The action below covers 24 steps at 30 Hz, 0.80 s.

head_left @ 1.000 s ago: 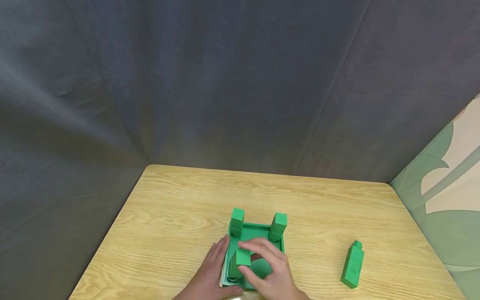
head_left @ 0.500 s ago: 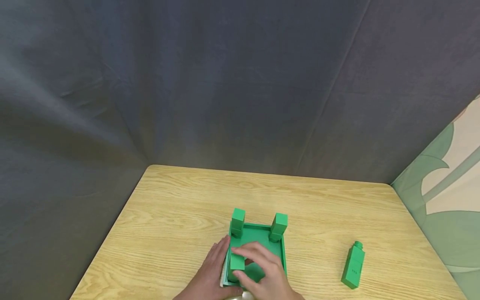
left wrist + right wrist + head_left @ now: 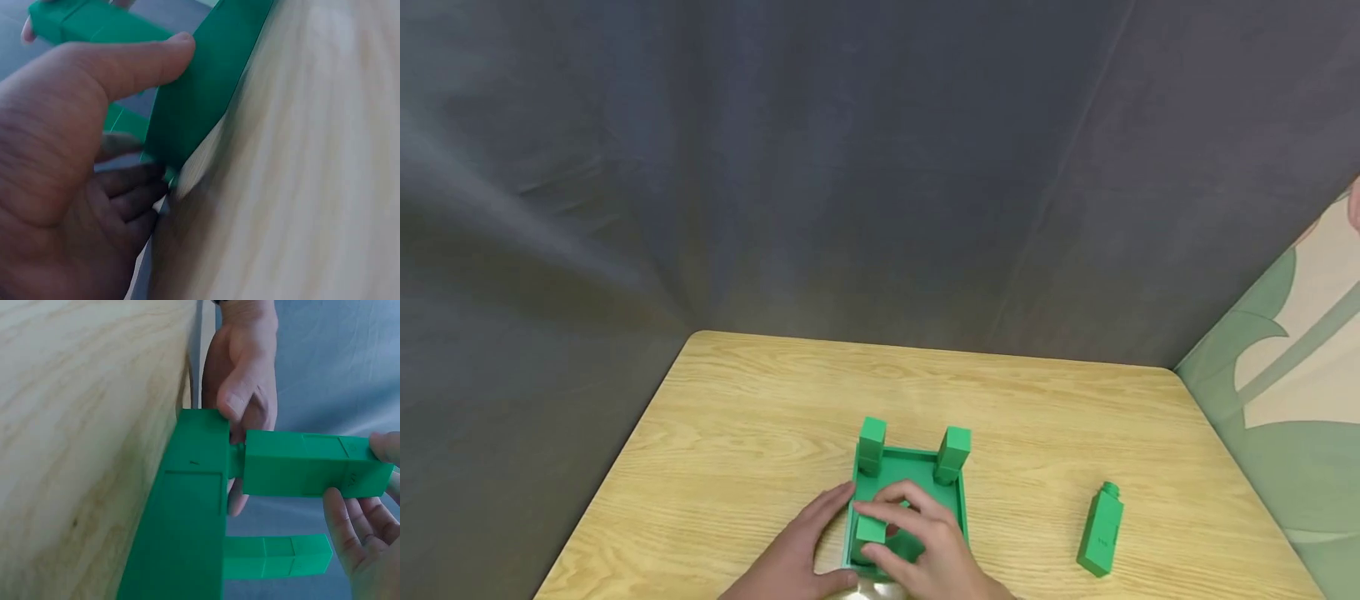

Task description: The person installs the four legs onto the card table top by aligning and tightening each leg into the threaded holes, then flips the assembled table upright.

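A shallow green square tray-like base (image 3: 962,508) lies on the wooden table. At its near-left corner a green square leg (image 3: 871,528) stands up, a narrow neck (image 3: 236,461) showing between leg and base in the right wrist view. My right hand (image 3: 936,542) pinches this leg near its top with thumb and fingers. My left hand (image 3: 805,546) is at the base's near-left corner, its thumb touching the wall in the left wrist view, fingers fairly straight. Two like legs, far-left (image 3: 872,444) and far-right (image 3: 953,452), stand upright on the base. The near-right corner is hidden behind my right hand.
Another green leg (image 3: 1101,533) with a screw-like end lies on the table (image 3: 760,417) to the right. A dark curtain (image 3: 880,167) hangs behind the table, and a patterned cloth (image 3: 1300,400) is at the right.
My right hand has moved a little left with the leg, which now stands closer to the base's corner. My left hand has shifted slightly left, its fingers spreading from the base's side.
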{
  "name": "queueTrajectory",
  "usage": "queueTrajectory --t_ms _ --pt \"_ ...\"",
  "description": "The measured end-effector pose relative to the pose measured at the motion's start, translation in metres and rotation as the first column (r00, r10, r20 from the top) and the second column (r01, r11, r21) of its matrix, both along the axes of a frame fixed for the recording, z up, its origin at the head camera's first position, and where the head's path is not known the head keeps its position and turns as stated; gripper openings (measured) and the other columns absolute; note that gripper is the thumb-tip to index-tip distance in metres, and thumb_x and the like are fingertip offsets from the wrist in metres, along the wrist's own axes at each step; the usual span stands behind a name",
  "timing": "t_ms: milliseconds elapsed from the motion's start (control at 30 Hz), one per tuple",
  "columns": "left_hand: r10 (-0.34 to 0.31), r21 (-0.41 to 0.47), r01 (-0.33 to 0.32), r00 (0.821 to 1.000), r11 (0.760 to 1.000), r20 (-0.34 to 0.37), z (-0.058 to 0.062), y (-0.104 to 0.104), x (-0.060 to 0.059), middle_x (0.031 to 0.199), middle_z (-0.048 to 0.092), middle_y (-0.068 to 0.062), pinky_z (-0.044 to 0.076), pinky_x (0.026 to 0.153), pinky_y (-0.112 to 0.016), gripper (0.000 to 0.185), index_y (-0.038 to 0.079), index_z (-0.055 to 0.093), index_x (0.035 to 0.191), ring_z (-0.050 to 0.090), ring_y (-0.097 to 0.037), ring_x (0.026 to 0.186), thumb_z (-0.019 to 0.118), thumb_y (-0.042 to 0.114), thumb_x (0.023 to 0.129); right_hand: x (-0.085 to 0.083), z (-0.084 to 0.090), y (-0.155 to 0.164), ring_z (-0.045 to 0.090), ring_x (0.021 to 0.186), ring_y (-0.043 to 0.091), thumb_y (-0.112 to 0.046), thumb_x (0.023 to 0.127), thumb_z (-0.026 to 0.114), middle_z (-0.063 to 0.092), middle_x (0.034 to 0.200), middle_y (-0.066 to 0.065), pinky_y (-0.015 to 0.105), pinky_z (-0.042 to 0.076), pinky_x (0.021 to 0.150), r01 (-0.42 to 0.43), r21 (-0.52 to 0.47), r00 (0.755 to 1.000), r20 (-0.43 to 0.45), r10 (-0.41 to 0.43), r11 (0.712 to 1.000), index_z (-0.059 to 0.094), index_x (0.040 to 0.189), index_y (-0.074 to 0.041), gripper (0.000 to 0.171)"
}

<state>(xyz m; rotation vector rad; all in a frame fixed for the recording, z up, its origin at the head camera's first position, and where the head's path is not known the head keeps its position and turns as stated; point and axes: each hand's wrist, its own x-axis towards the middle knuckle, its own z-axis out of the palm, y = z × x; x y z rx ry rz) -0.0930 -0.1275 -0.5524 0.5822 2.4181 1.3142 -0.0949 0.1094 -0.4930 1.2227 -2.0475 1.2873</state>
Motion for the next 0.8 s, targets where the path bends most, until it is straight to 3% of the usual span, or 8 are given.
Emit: queueTrajectory --t_ms 233,367,533,800 --pt "-0.067 0.020 0.068 0.996 0.997 -0.056 0.004 -0.012 -0.005 0.165 0.031 0.009 0.036 0.107 -0.071 0.080 0.037 0.032 0.159 0.035 -0.037 0.148 0.070 0.056 0.091 0.003 0.013 0.006 0.062 0.102 0.009 -0.013 0.095 0.073 0.060 0.123 0.001 0.020 0.055 0.078 -0.033 0.096 0.998 0.064 0.027 0.995 0.064 0.137 -0.006 0.043" --pt "-0.076 0.001 0.077 0.993 0.997 -0.088 0.004 -0.016 -0.005 0.163 0.034 0.010 0.038 0.107 -0.069 0.069 0.042 0.041 0.153 0.038 -0.035 0.147 0.070 0.054 0.092 0.004 0.019 0.011 0.060 0.109 0.010 -0.011 0.100 0.064 0.058 0.129 0.000 0.022 0.053 0.085 -0.073 0.158 0.995 0.078 0.061 0.985 0.057 0.145 -0.009 0.046" --pt "-0.073 -0.015 0.071 0.990 0.997 -0.123 0.003 -0.018 -0.006 0.160 0.039 0.008 0.040 0.105 -0.067 0.066 0.042 0.044 0.151 0.041 -0.035 0.144 0.069 0.055 0.092 0.006 0.021 0.015 0.059 0.115 0.008 -0.012 0.101 0.064 0.056 0.133 -0.006 0.024 0.053 0.087 -0.064 0.199 0.989 0.140 0.036 0.978 0.057 0.146 -0.014 0.046" --pt "-0.072 -0.020 0.069 0.986 0.997 -0.151 0.003 -0.017 -0.006 0.159 0.042 0.005 0.042 0.104 -0.067 0.065 0.039 0.046 0.151 0.044 -0.037 0.142 0.069 0.055 0.092 0.006 0.016 0.007 0.063 0.106 0.009 -0.018 0.095 0.074 0.061 0.127 -0.003 0.021 0.056 0.074 -0.015 0.148 0.989 0.147 -0.007 0.989 0.063 0.134 -0.014 0.041"
